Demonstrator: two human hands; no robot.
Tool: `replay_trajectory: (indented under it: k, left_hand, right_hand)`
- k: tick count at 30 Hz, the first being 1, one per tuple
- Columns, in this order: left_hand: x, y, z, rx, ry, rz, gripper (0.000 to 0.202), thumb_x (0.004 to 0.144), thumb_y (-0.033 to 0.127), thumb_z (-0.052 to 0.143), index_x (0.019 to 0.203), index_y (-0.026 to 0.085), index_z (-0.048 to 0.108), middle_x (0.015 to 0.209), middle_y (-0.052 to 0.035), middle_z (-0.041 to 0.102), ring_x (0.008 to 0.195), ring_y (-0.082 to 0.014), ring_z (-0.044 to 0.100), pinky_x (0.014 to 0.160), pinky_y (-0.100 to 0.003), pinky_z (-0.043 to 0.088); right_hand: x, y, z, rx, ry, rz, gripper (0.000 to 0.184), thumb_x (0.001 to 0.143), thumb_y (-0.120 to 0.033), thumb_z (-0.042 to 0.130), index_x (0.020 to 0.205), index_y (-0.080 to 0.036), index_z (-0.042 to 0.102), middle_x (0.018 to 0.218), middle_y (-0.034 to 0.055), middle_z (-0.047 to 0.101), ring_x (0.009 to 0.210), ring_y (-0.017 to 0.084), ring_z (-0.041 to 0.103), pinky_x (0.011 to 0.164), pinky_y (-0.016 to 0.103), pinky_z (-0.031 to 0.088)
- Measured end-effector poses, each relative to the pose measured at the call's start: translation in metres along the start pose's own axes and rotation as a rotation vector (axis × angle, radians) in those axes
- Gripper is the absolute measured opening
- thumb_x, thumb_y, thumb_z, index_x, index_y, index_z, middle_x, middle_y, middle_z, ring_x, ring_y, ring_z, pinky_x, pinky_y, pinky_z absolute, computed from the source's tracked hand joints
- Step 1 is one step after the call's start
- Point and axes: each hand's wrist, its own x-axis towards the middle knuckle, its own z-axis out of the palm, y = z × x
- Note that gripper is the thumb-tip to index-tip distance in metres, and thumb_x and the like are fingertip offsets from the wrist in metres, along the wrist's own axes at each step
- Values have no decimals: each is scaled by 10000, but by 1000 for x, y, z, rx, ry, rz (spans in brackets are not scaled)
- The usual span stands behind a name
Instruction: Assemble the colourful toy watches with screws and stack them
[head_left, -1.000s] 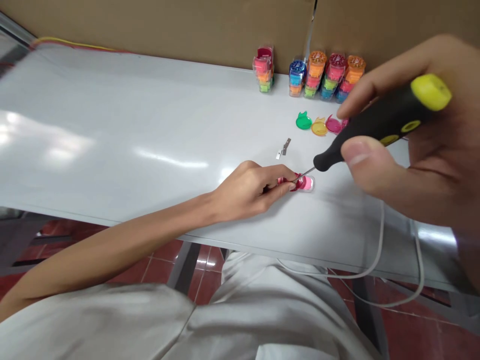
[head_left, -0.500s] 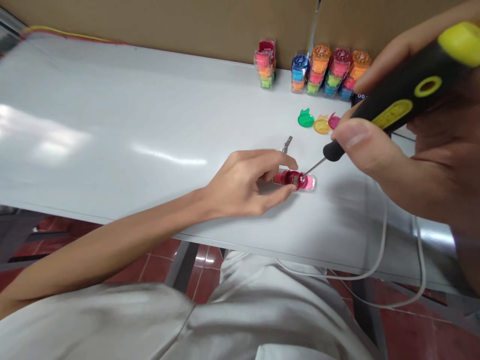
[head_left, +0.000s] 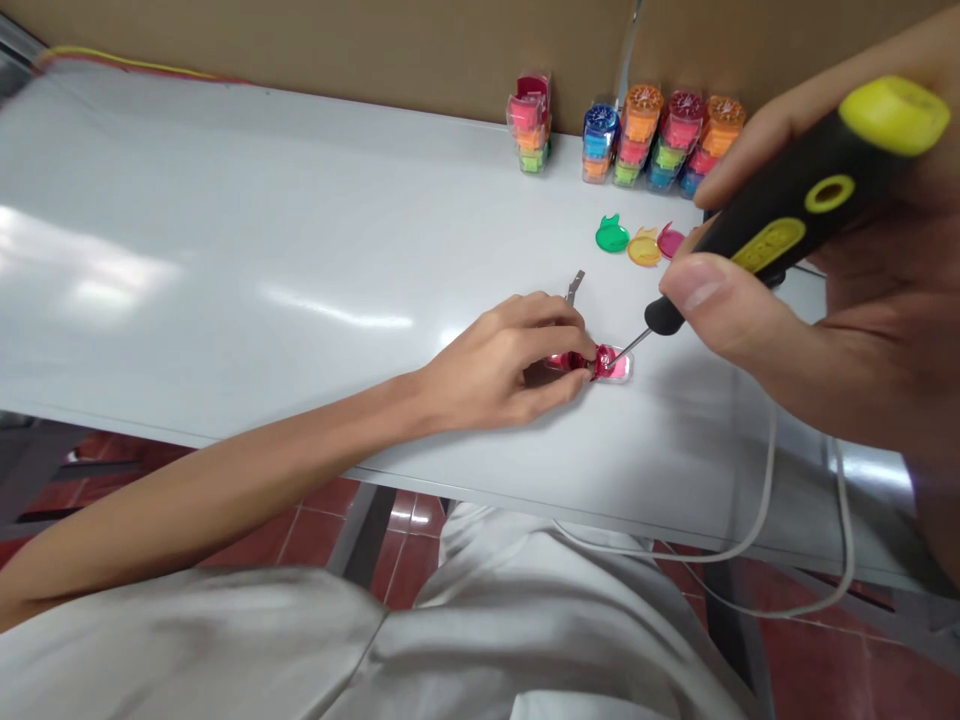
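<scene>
My left hand (head_left: 517,360) is closed by the fingertips around a small red and pink plastic piece (head_left: 619,366) lying on the table. Its left part is partly covered by my fingers, and a clear shell surrounds its pink end. In my right hand (head_left: 780,340) is a black screwdriver (head_left: 795,215) with yellow trim, slanting down to the left. Its thin metal tip meets the round red part of the piece, close beside my left fingertips. A thin bent metal strip (head_left: 576,287) sticks out just behind my left hand, its lower end hidden.
Along the back wall stand several stacked colourful plastic pieces (head_left: 640,135), with another stack (head_left: 529,122) farther left. Green (head_left: 612,234), yellow (head_left: 644,247) and magenta (head_left: 670,240) translucent discs lie in front. A white cable (head_left: 769,470) loops over the table's front edge.
My left fingers have shifted slightly and closed more tightly around the piece. The screwdriver handle has moved a little down and left, with its tip moving slightly right and down on the piece.
</scene>
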Motion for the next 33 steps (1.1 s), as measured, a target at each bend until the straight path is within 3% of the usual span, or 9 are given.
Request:
replay_trajectory:
  k: [7, 11, 18, 25, 29, 33]
  left_hand:
    - [0, 3, 0, -18, -14, -22, 186, 985, 307, 663, 1052, 177, 778, 1172, -107, 744, 1046, -204, 708, 941, -326, 563]
    - [1, 3, -1, -53, -30, -28, 179, 987, 301, 670, 1060, 179, 778, 1177, -107, 737, 1060, -205, 702, 946, -322, 559]
    - [4, 3, -2, -148, -64, -72, 168, 970, 256, 695, 1075, 151, 773, 1143, -114, 719, 1028, -201, 676, 931, -325, 541]
    - [6, 4, -5, -196, -120, -123, 200, 970, 261, 691, 1120, 145, 758, 1269, -140, 696, 1151, -243, 655, 1044, -392, 521]
    - [6, 5, -6, -200, -117, -127, 188, 968, 252, 691, 1106, 143, 757, 1231, -129, 698, 1128, -234, 654, 1020, -376, 524]
    - [7, 5, -5, -190, -115, -120, 195, 971, 255, 687, 1110, 135, 753, 1214, -124, 692, 1123, -231, 642, 1011, -369, 514]
  right_hand:
    - [3, 4, -3, -142, -70, -100, 275, 857, -371, 712, 1080, -269, 590, 969, -27, 634, 786, 129, 640, 691, 355, 411]
    - [2, 6, -3, -165, -10, -236, 172, 935, -373, 677, 1041, -265, 594, 960, -41, 603, 737, 79, 635, 660, 314, 426]
    - [-2, 3, 1, -129, -4, -183, 170, 926, -335, 694, 1061, -280, 607, 958, -57, 610, 760, 79, 643, 664, 296, 467]
    - [0, 1, 0, -191, -69, -121, 193, 916, -326, 699, 1069, -303, 585, 932, -72, 635, 800, 109, 677, 691, 299, 498]
    - [-1, 5, 1, -135, 21, -172, 288, 849, -333, 781, 1083, -287, 620, 903, -60, 643, 874, 135, 664, 670, 300, 464]
    - [-2, 3, -1, -182, -39, -95, 312, 887, -396, 750, 1142, -258, 634, 1018, -13, 675, 979, 175, 681, 724, 312, 506]
